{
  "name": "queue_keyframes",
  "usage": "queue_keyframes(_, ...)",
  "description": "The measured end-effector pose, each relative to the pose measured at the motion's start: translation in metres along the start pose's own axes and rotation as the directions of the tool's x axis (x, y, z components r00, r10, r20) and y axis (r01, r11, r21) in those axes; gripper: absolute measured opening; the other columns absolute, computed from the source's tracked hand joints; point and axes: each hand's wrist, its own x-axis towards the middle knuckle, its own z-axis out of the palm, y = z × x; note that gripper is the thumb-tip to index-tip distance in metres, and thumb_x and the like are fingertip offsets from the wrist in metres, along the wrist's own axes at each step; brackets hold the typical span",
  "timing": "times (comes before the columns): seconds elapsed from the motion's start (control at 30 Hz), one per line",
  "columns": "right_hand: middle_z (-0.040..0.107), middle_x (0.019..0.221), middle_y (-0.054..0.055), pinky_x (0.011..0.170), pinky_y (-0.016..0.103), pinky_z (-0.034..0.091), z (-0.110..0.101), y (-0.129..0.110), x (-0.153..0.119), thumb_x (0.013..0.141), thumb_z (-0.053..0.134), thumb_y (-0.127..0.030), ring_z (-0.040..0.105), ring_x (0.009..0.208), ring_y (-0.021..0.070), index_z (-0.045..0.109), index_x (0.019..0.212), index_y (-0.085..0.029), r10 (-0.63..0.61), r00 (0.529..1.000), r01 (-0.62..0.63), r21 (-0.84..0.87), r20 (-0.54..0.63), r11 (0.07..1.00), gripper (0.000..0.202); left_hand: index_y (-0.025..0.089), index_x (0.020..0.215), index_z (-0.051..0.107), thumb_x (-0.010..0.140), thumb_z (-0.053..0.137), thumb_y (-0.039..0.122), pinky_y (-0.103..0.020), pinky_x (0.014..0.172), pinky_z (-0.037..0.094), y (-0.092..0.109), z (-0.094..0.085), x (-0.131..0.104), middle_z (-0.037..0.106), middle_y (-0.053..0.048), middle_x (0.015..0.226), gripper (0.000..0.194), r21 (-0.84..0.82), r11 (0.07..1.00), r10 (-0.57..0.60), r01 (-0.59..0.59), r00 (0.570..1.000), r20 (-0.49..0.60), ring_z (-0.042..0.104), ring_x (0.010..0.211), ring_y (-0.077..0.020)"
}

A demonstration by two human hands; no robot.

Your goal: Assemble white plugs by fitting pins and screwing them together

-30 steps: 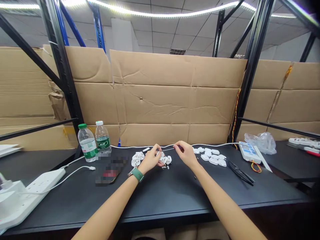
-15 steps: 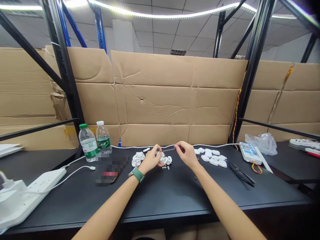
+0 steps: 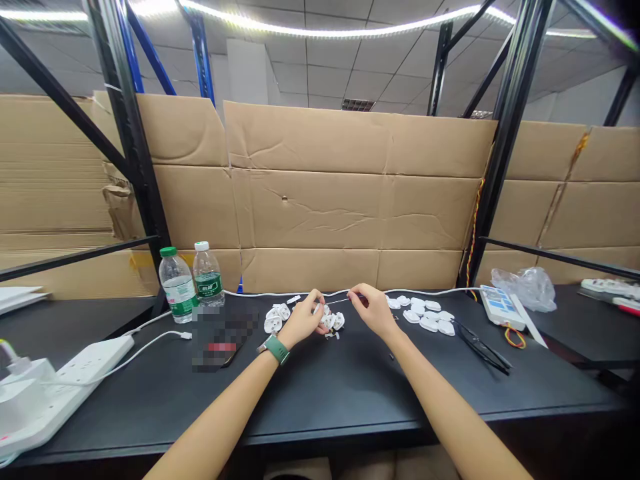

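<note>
My left hand (image 3: 303, 317), with a green-strapped watch (image 3: 276, 349) at the wrist, is closed on a small white plastic part (image 3: 317, 309) at the fingertips; the fingers partly hide it. My right hand (image 3: 373, 309) pinches a thin straight metal rod (image 3: 338, 301), whose far end points at that part. Whether the tip touches it I cannot tell. Just below and right of my left fingers lie several white plastic pieces (image 3: 334, 322) with small fittings. A second cluster of round white pieces (image 3: 274, 320) sits left of my left hand.
Several flat white covers (image 3: 425, 315) lie right of my right hand, beside black-framed glasses (image 3: 483, 350). Farther right are a white box with blue labels (image 3: 501, 307) and a clear plastic bag (image 3: 527, 289). Two water bottles (image 3: 179, 287) and a power strip (image 3: 75, 380) stand left.
Both hands keep almost the same place and grip. The whole view has shifted very slightly; no object has visibly been moved.
</note>
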Motion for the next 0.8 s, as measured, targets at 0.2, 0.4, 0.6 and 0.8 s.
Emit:
queue_keyframes(0.2, 0.065, 0.077, 0.004, 0.062, 0.028, 0.043, 0.0012, 0.0040, -0.0003, 0.096, 0.050, -0.033, 0.057, 0.067, 0.0171, 0.063, 0.084, -0.020, -0.024, 1.000, 0.024, 0.012, -0.010, 1.000, 0.023, 0.024, 0.100, 0.045, 0.088, 0.052, 0.042, -0.030, 0.050, 0.056, 0.0032, 0.0002, -0.0012, 0.067, 0.000, 0.074, 0.022, 0.023, 1.000, 0.010, -0.009, 1.000, -0.005, 0.071, 0.056, -0.0209)
queue_keyframes(0.4, 0.065, 0.076, 0.003, 0.062, 0.029, 0.043, 0.0015, 0.0047, -0.0006, 0.096, 0.050, -0.031, 0.056, 0.066, 0.0166, 0.063, 0.083, -0.020, -0.023, 1.000, 0.023, 0.007, -0.007, 1.000, 0.022, 0.025, 0.099, 0.043, 0.089, 0.049, 0.042, -0.029, 0.050, 0.057, 0.0044, 0.0003, -0.0015, 0.065, 0.002, 0.072, 0.021, 0.045, 0.999, 0.010, -0.010, 1.000, 0.008, 0.071, 0.057, -0.0213)
queue_keyframes(0.6, 0.065, 0.077, 0.004, 0.062, 0.029, 0.043, 0.0011, 0.0033, -0.0005, 0.096, 0.051, -0.030, 0.057, 0.066, 0.0167, 0.063, 0.083, -0.020, -0.021, 1.000, 0.021, 0.012, -0.014, 1.000, 0.020, 0.024, 0.100, 0.043, 0.090, 0.049, 0.041, -0.027, 0.050, 0.056, 0.0027, 0.0002, -0.0009, 0.063, 0.002, 0.070, 0.021, 0.035, 0.999, 0.009, -0.009, 1.000, 0.013, 0.071, 0.058, -0.0201)
queue_keyframes(0.8, 0.064, 0.077, 0.003, 0.062, 0.028, 0.043, 0.0008, 0.0027, -0.0009, 0.096, 0.051, -0.030, 0.056, 0.066, 0.0166, 0.063, 0.084, -0.020, -0.022, 1.000, 0.022, 0.004, -0.008, 1.000, 0.019, 0.025, 0.100, 0.043, 0.090, 0.048, 0.041, -0.027, 0.049, 0.055, 0.0005, -0.0001, -0.0003, 0.063, 0.002, 0.070, 0.020, 0.042, 0.999, 0.010, -0.010, 1.000, 0.016, 0.071, 0.057, -0.0208)
